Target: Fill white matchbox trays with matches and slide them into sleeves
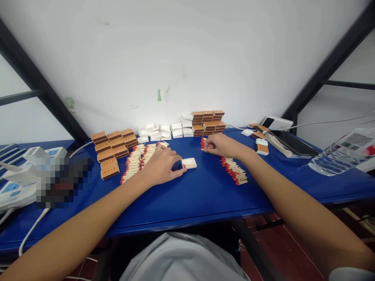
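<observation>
Head view: left hand [164, 163] touches tray [191, 160] (matches [189, 166] inside).

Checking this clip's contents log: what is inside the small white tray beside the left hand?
Matches lie in the white tray, red heads toward the left hand, too small to count. The thumb covers the near left corner, hiding anything there.

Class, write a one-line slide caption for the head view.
Left hand at a small white tray, right hand at red-tipped matches, on a blue table.
</observation>
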Available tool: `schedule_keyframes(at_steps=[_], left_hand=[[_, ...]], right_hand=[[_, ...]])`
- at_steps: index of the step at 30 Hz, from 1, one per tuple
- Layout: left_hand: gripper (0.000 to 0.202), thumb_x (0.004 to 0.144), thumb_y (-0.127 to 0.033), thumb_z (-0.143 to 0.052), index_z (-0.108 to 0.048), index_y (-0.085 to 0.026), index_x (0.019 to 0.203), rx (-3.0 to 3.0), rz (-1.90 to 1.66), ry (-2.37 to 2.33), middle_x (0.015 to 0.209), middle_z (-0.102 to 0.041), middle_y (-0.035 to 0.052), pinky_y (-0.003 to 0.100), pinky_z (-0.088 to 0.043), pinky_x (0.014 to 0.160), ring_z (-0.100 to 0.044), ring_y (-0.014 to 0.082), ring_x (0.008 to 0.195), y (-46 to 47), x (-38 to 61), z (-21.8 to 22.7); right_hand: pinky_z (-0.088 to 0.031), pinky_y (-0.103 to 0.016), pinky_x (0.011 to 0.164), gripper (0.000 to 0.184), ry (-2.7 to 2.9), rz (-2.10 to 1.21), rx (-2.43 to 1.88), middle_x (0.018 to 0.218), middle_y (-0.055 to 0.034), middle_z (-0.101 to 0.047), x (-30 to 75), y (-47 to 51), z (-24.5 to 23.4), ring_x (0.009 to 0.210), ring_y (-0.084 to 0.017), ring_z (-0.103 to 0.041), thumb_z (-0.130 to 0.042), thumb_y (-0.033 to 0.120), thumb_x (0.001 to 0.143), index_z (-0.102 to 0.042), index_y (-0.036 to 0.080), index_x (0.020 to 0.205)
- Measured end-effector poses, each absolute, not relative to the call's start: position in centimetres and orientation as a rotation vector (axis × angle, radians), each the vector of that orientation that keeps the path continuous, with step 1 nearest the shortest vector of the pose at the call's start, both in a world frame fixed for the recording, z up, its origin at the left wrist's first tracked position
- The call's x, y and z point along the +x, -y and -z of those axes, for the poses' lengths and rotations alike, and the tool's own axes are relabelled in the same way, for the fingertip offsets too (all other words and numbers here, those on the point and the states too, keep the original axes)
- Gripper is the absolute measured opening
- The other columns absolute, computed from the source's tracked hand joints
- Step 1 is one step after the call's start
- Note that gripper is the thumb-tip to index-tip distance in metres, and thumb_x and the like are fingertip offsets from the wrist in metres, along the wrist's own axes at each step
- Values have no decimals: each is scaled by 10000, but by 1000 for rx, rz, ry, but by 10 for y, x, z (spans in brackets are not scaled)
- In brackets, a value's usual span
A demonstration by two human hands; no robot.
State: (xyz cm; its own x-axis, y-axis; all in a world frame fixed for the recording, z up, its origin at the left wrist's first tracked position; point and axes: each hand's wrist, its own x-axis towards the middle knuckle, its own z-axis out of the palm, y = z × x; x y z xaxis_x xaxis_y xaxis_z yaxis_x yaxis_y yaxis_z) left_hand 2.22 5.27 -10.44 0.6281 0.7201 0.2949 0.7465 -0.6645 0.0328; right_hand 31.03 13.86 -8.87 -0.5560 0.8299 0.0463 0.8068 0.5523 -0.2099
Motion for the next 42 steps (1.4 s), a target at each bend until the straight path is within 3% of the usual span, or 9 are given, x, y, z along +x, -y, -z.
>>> schedule_keyframes(at_steps=[11, 16, 24, 27, 32, 42], left_hand=[[339, 1017, -492, -638, -801, -195, 1031, -2747, 442, 1234, 831, -709, 51, 465, -348, 950, -622, 238, 837, -53, 22, 106], [342, 1019, -497, -637, -803, -198, 1029, -2749, 440, 1237, 818, -700, 43, 463, -351, 945, -618, 232, 822, -53, 22, 106], [341, 1018, -506, -648, -790, -199, 1056, -2738, 403, 1259, 862, -726, 53, 469, -348, 956, -642, 256, 891, -53, 23, 105], [352, 1018, -512, -644, -771, -185, 1003, -2724, 370, 1249, 869, -730, 63, 473, -352, 955, -643, 269, 918, -53, 23, 105], [370, 1027, -514, -621, -736, -184, 903, -2720, 368, 1242, 843, -717, 58, 471, -359, 954, -633, 263, 902, -53, 22, 106], [349, 1020, -513, -622, -793, -210, 1048, -2749, 434, 1235, 830, -717, 54, 460, -348, 929, -633, 250, 852, -54, 21, 106]], right_hand=[[-415, -285, 665, 125, 2646, -324, -1444, 858, -80, -776, 306, -137, 89, 749, -194, -663, -646, 212, 959, -756, 161, 927], [-367, -292, 636, 72, 2653, -292, -1459, 821, -74, -740, 305, -136, 89, 716, -187, -624, -668, 183, 922, -714, 168, 868], [-375, -286, 670, 165, 2597, -357, -1008, 834, -40, -654, 280, -107, 87, 736, -174, -563, -617, 305, 1000, -709, 185, 935], [-389, -285, 690, 140, 2633, -359, -910, 916, -57, -666, 265, -92, 89, 794, -181, -587, -607, 278, 1013, -699, 182, 967], [-405, -293, 715, 98, 2722, -280, -985, 987, -84, -682, 255, -86, 98, 832, -195, -624, -608, 198, 1008, -696, 173, 973], [-394, -314, 707, 210, 2605, -140, -1187, 931, -106, -728, 285, -104, 75, 820, -219, -628, -571, 284, 1013, -732, 180, 927]])
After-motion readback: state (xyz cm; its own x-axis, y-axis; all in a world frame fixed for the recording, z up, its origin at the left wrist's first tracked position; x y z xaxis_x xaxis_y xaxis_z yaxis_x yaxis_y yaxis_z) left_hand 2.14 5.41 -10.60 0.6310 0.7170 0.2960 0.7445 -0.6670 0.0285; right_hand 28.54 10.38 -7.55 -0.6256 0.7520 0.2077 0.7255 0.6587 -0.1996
